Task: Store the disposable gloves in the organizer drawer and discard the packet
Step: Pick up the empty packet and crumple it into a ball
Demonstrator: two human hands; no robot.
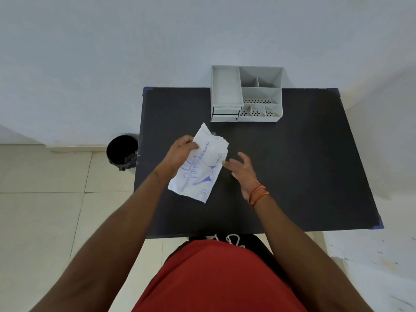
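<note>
Glove packet (199, 166): white, blue print, held above the black table (292, 165), near its left-centre, tilted with its far end raised. Crumpled clear gloves (221, 140) show at the far end. Left hand (180, 154): closed around the packet's left edge. Right hand (242, 171): open, fingers spread, just beside the packet's right edge, holding nothing; whether it touches cannot be told. Grey organizer (246, 93): at the table's far edge, two small drawers (225, 114) at its front left, pushed in. Black bin (122, 152): on the floor, left of the table.
</note>
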